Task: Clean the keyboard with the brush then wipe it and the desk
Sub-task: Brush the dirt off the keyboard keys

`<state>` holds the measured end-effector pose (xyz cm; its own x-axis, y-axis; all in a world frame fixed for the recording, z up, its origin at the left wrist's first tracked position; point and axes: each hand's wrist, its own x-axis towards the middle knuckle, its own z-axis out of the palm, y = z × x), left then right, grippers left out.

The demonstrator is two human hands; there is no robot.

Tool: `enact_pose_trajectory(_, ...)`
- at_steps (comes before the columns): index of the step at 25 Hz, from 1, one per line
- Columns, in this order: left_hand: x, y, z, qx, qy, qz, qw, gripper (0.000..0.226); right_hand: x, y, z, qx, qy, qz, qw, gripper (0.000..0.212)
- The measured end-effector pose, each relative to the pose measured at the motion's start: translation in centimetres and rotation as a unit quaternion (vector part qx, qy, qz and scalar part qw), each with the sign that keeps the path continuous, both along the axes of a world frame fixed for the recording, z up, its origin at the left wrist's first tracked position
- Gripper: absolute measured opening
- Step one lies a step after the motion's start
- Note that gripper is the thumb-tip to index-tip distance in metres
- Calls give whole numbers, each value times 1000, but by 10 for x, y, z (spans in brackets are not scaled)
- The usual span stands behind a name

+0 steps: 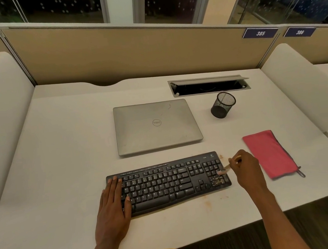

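Observation:
A black keyboard lies on the white desk in front of me. My left hand rests flat on its left end, fingers straight over the keys. My right hand pinches a small wooden-handled brush whose bristle tip touches the number pad at the keyboard's right end. Pale crumbs sit on the lower right keys. A folded red cloth lies to the right of the keyboard.
A closed silver laptop sits behind the keyboard. A black mesh pen cup stands to its right, before an open cable hatch. Brownish smudges mark the desk near the keyboard's right end. White side dividers flank the desk.

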<state>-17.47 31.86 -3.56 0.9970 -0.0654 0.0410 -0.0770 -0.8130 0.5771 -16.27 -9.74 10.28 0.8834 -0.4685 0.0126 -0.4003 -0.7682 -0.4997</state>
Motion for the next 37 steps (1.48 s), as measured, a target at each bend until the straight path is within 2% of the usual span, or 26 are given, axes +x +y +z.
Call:
enact_pose_trajectory(2, 0, 0, 0, 0, 0, 0, 1000, 69, 1, -2, 1, -19, -15, 1, 1000, 19)
enact_pose_trajectory(5, 0, 0, -1, 0, 2, 1, 1000, 69, 2, 12, 7, 57, -8, 45, 997, 19)
enact_pose_trajectory(7, 0, 0, -1, 2, 2, 0, 1000, 69, 1, 18, 8, 70, 10, 61, 996, 18)
enact_pose_trajectory(10, 0, 0, 0, 2, 1, 1, 1000, 69, 0, 9, 4, 55, 6, 23, 998, 18)
enact_pose_trajectory(13, 0, 0, -1, 2, -1, 1, 1000, 69, -3, 1, 2, -14, -20, 9, 1000, 17)
enact_pose_trajectory(18, 1, 1, -2, 2, -2, 1, 1000, 68, -3, 25, 6, 70, -2, 66, 995, 14)
enact_pose_trajectory(21, 1, 0, -2, 4, -3, -3, 1000, 68, -4, 22, 1, 54, 9, 64, 996, 16)
enact_pose_trajectory(25, 1, 1, -2, 1, 0, 0, 1000, 68, -6, 3, 1, -17, -5, 38, 999, 16)
enact_pose_trajectory(28, 0, 1, -2, -1, 0, 0, 1000, 68, -5, 10, 6, 42, -21, 35, 998, 20)
enact_pose_trajectory(30, 0, 1, -2, -1, 1, -1, 1000, 69, -4, 19, 6, 71, 5, 50, 996, 18)
enact_pose_trajectory(33, 1, 1, -3, 1, 4, -2, 1000, 69, -4, 20, 4, 71, 37, 70, 994, 16)
enact_pose_trajectory(37, 0, 1, -2, -3, 2, -3, 1000, 69, -6, 1, 0, 25, 16, 40, 999, 20)
